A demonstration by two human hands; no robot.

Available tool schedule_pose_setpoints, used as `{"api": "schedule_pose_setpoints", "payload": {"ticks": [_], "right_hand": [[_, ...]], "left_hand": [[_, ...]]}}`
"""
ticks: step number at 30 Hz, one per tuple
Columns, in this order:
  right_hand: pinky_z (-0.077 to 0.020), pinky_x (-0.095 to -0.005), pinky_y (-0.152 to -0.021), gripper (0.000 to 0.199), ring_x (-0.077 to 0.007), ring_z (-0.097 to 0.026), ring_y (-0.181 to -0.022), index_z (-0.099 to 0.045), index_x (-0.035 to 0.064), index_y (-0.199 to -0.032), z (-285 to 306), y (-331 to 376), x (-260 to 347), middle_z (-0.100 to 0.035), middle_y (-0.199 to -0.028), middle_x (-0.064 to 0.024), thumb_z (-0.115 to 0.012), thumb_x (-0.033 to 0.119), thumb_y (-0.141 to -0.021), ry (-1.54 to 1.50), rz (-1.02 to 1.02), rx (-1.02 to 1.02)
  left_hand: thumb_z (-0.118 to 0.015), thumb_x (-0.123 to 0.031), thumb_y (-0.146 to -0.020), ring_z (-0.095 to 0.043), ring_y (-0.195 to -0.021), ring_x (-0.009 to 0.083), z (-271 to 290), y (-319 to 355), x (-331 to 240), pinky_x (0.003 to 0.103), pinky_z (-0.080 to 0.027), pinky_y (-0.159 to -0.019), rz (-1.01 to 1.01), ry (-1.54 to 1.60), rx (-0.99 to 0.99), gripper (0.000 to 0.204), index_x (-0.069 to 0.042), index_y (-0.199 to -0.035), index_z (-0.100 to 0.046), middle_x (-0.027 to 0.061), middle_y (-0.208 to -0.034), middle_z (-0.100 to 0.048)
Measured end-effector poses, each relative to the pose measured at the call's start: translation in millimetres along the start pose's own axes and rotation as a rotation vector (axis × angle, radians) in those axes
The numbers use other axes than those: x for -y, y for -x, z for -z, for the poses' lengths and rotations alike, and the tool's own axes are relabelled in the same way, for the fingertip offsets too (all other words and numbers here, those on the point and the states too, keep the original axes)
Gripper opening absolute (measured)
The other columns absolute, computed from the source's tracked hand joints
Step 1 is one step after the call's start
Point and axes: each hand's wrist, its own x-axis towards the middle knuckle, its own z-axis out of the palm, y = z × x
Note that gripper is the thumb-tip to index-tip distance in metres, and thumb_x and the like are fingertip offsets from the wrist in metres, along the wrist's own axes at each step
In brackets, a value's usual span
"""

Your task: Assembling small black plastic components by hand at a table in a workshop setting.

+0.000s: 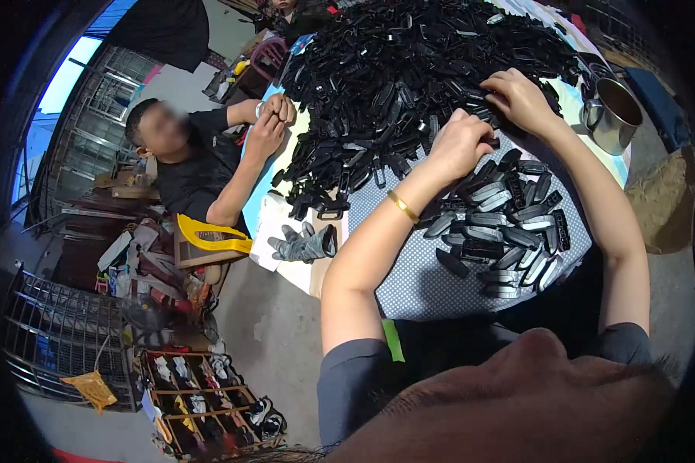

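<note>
A large heap of black plastic parts [363,85], long and narrow, covers the far side of the table. At the heap's near edge my left hand [463,144] is closed, thumb and fingers curled together; black pieces lie right by its fingertips. To its right, my right hand [521,100] reaches over the heap with bent fingers drawn toward the thumb. What either hand grips blends into the dark pieces behind. Closer to me, a smaller group of black and grey oblong parts [510,224] lies on the patterned grey table cover [409,285].
A metal mug [616,116] stands at the table's right edge. Grey gloves [305,241] lie at the left edge. Across the left side sits a person [197,150], hands together at the table. Beyond are a yellow plastic piece [208,233] and a shoe rack [208,401].
</note>
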Motion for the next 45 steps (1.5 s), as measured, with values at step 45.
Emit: {"api": "schedule_pose_setpoints", "payload": {"ticks": [45], "right_hand": [[-0.0442,-0.0213,-0.055,0.02,-0.0079,-0.055,-0.06,-0.058,-0.0011,-0.099,-2,4,48,-0.06,-0.075,-0.0046,-0.049,0.012,-0.087,-0.884,-0.117,0.167]], "left_hand": [[-0.044,-0.01,-0.088,-0.062,-0.084,0.0212,38,24,3,0.029,-0.052,-0.072,0.641,1.512,-0.297,0.034,0.01,-0.116,-0.042,0.0171,-0.096,-0.057]]}}
